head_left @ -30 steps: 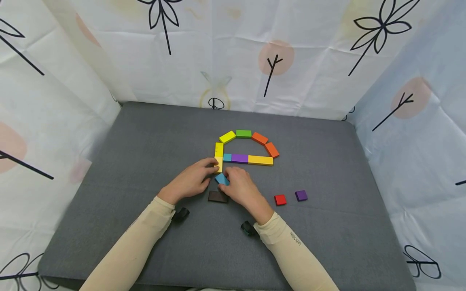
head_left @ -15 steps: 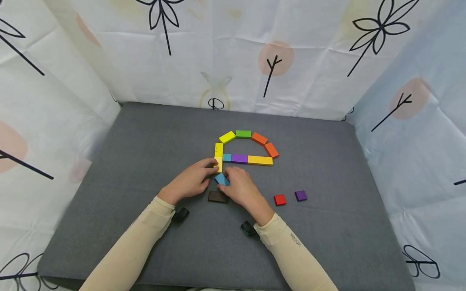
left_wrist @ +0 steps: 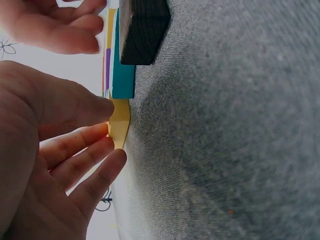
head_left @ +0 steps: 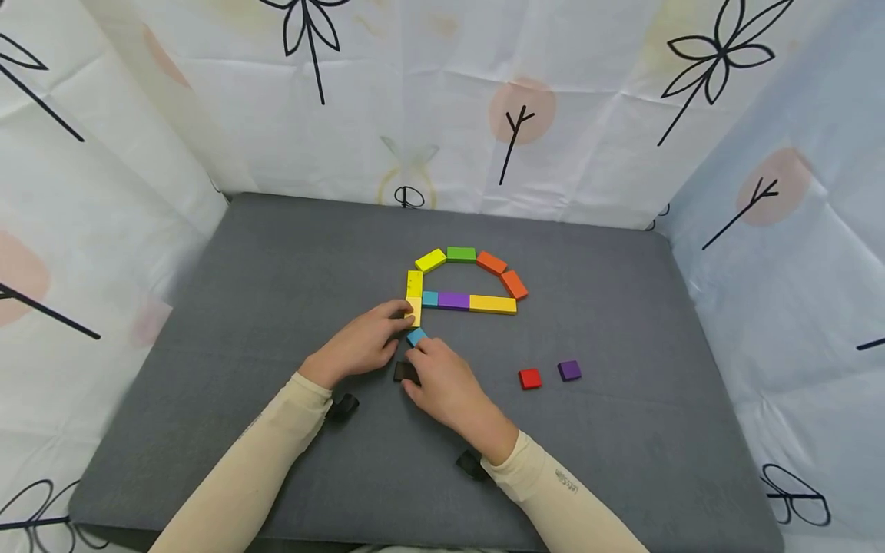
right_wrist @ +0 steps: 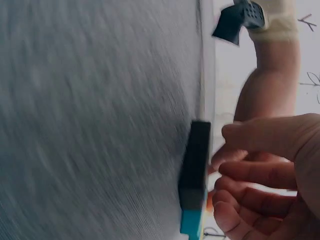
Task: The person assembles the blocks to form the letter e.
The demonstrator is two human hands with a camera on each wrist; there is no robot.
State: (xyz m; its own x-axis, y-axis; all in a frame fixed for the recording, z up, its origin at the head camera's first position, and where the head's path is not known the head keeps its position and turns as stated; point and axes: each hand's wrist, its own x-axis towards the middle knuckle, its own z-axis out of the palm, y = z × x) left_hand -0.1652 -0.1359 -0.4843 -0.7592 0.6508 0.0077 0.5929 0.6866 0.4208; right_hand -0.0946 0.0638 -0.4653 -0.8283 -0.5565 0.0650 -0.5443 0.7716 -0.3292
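Observation:
My left hand (head_left: 359, 342) rests its fingertips on a pale yellow block (head_left: 417, 315). The thumb lies apart from that block in the head view. My right hand (head_left: 452, 388) hovers over a dark brown block (head_left: 406, 372) with thumb and fingers spread, covering the block's right end. In the right wrist view nothing sits between its fingers, and the dark block's long side faces them. A blue block (head_left: 416, 336) lies tilted just below the yellow one, partly hidden by the right fingers. The left wrist view shows the blue block (left_wrist: 123, 75) between the yellow and dark blocks.
Beyond the hands, yellow, green and orange blocks (head_left: 461, 254) form an arch, closed below by a row of blue, purple (head_left: 453, 301) and yellow blocks. A red block (head_left: 529, 379) and a purple block (head_left: 570, 371) lie to the right on the grey table (head_left: 622, 461).
My right hand has let go of the blue block and moved back and left to the dark brown block. The left hand stays on the yellow block.

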